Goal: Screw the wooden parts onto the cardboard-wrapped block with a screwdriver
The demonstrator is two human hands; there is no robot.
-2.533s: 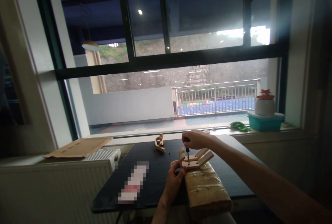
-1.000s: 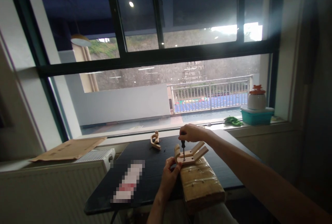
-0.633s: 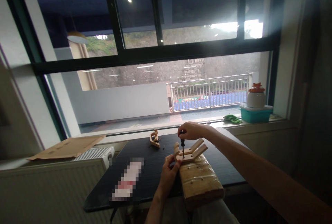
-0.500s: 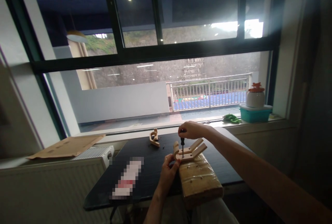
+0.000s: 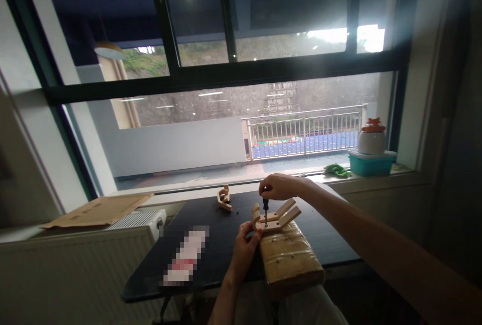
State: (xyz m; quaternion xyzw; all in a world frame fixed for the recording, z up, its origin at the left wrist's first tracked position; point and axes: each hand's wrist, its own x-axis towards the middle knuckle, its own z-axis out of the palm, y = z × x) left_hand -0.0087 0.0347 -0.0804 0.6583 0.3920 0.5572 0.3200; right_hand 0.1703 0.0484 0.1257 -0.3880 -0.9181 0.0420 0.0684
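My right hand (image 5: 276,187) is closed round the black handle of a screwdriver (image 5: 265,205), held upright. Its tip meets the top of a pale wooden piece with curved and slanted arms (image 5: 271,225), where dark screw heads or holes show. My left hand (image 5: 246,244) grips the left end of that wooden piece, thumb and fingers round its edge. Under the piece is a wooden block wrapped in clear film (image 5: 291,259), with several small dark marks on its top. A similar curved wooden part (image 5: 225,199) lies farther back on the black table (image 5: 211,219).
A blurred pale strip (image 5: 186,257) lies on the table's left. A tiny dark item (image 5: 237,211) rests near the curved part. Cardboard (image 5: 98,209) lies over a radiator (image 5: 113,254). On the sill are a green cloth (image 5: 337,170), a teal box (image 5: 371,164) and a white jar (image 5: 372,141).
Almost nothing differs; the view has shifted very slightly. Both hands, the screwdriver and the wooden piece keep their places.
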